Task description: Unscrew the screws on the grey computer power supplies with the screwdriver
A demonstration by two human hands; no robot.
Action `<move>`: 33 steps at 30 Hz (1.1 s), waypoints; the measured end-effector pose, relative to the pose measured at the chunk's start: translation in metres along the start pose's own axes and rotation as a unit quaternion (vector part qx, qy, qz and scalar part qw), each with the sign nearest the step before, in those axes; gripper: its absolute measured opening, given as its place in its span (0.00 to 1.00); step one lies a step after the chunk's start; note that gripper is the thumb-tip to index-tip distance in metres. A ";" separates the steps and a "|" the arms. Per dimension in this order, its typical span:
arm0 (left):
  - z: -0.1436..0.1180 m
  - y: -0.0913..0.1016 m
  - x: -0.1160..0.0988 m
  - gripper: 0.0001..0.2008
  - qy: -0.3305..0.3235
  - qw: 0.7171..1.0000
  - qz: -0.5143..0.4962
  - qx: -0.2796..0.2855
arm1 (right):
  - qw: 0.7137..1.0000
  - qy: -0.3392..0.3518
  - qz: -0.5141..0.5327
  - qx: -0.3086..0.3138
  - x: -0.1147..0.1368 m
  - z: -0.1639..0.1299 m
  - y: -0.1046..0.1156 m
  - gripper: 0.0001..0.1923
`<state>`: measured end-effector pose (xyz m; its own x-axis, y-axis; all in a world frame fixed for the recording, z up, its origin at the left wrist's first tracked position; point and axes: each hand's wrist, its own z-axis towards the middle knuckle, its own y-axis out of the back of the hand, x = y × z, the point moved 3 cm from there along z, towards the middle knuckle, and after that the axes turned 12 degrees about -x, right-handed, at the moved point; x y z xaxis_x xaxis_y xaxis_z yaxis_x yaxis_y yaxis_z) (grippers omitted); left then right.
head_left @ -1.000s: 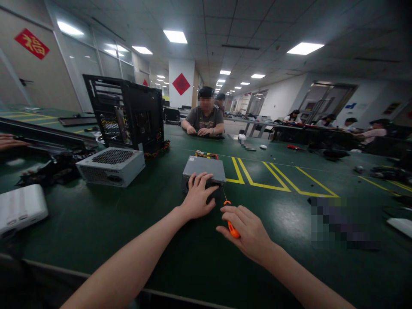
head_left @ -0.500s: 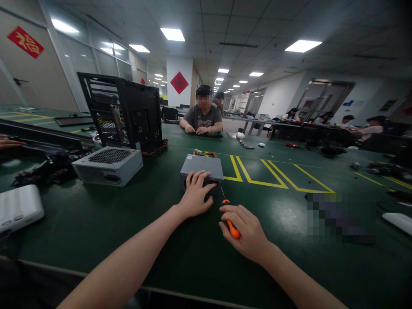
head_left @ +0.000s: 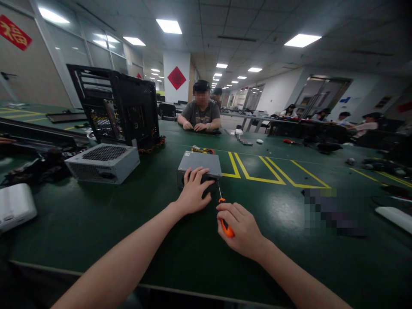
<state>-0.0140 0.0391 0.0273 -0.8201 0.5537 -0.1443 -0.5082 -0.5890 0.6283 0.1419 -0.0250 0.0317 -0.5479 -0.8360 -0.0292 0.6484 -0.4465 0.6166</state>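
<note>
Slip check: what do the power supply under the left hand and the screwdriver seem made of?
Power supply: probably sheet metal, matte grey, flat with crisp edges. Screwdriver: smooth orange handle, perhaps plastic or rubber; thin, bright shaft suggests metal.

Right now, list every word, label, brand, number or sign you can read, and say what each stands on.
"福": gold on the red sign on the door at far left.
Too blurred to read: the darker mark on the red diamond on the pillar.
Too small to read: the white label on the grey metal box.
Too blurred to read: the print on the shirt across the table.
</note>
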 end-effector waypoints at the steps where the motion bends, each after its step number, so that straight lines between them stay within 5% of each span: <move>1: 0.000 0.000 0.000 0.18 0.000 1.000 -0.002 -0.001 | 1.000 0.003 0.000 0.008 0.001 0.001 0.000 0.03; 11: 0.000 0.000 0.000 0.20 -0.006 1.000 0.003 0.001 | 0.993 -0.031 -0.101 -0.057 -0.005 0.002 0.011 0.16; 19: 0.000 -0.002 0.000 0.21 -0.006 1.000 -0.001 0.002 | 0.994 -0.032 -0.091 -0.047 -0.002 0.002 0.008 0.07; 33: 0.000 -0.001 0.000 0.20 -0.001 1.000 -0.005 0.001 | 0.992 -0.046 -0.113 -0.045 -0.004 0.004 0.008 0.11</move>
<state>-0.0138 0.0397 0.0271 -0.8148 0.5606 -0.1480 -0.5150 -0.5826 0.6288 0.1470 -0.0243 0.0405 -0.7279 -0.6807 -0.0830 0.5464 -0.6489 0.5295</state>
